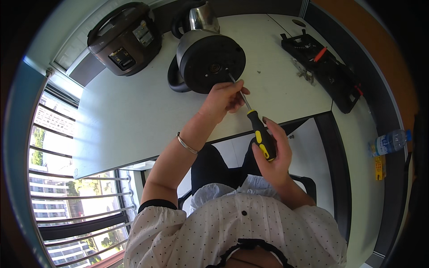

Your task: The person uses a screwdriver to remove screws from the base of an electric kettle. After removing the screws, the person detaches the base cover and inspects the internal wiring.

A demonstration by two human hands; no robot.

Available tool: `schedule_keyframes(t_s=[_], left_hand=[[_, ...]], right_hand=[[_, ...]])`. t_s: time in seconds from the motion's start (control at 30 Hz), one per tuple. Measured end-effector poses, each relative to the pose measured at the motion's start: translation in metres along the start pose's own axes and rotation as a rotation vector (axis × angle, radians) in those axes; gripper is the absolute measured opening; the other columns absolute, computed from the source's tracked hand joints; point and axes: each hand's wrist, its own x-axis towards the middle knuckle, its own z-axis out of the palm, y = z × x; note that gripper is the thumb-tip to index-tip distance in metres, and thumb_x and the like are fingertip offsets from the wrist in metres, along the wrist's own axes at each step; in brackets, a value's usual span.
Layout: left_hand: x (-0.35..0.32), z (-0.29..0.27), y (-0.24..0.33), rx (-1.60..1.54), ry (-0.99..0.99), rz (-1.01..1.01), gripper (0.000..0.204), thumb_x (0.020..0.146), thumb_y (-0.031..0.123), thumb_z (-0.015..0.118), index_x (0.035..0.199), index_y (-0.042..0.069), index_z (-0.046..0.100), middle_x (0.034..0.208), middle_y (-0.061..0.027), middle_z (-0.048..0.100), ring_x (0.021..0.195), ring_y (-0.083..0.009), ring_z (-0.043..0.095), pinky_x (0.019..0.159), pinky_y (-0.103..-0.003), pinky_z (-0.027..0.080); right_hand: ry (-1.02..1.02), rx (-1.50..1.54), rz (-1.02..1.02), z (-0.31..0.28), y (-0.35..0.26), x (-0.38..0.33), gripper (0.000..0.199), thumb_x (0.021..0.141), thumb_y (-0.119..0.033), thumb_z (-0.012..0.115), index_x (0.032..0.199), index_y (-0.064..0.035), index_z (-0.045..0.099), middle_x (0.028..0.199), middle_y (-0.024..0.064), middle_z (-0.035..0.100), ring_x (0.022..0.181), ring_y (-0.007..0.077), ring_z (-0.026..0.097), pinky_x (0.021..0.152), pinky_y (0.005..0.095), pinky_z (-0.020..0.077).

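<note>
An electric kettle (192, 73) lies on its side on the table, its round black base facing me and its black handle to the left. A screwdriver (255, 120) with a black and yellow handle slants up to that base, its tip at a small hole right of the central socket. My left hand (223, 97) pinches the metal shaft close to the tip, just below the base. Around the handle's lower end, my right hand (276, 152) is closed, fingers on the right and thumb on the left.
At the back left stands a brown electric pressure cooker (125, 40). Behind the kettle is a shiny metal vessel (204, 18). An open black tool case (330, 73) holding a red-handled tool lies far right. A water bottle (389, 144) and yellow box (380, 167) sit at the right edge.
</note>
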Motion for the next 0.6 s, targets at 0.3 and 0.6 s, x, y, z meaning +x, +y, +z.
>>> schedule_keyframes(t_s=[0.3, 0.6], left_hand=[[0.006, -0.004, -0.003, -0.034, -0.028, 0.012, 0.037, 0.098, 0.031, 0.053, 0.089, -0.004, 0.062, 0.062, -0.0058, 0.053, 0.050, -0.0115, 0.047, 0.044, -0.023, 0.031], [0.004, -0.006, -0.002, -0.004, -0.094, 0.018, 0.037, 0.098, 0.031, 0.052, 0.090, -0.004, 0.061, 0.065, -0.0044, 0.052, 0.052, -0.0101, 0.048, 0.045, -0.022, 0.030]], right_hand=[[-0.021, 0.334, 0.492, 0.004, -0.013, -0.007, 0.055, 0.084, 0.002, 0.063, 0.135, 0.0030, 0.042, 0.125, 0.0122, 0.051, 0.101, 0.0130, 0.053, 0.087, 0.0242, 0.0431], [-0.062, 0.124, 0.169, 0.002, -0.006, -0.008, 0.054, 0.082, 0.005, 0.061, 0.133, 0.0053, 0.044, 0.125, 0.0171, 0.051, 0.110, 0.0212, 0.053, 0.094, 0.0308, 0.0418]])
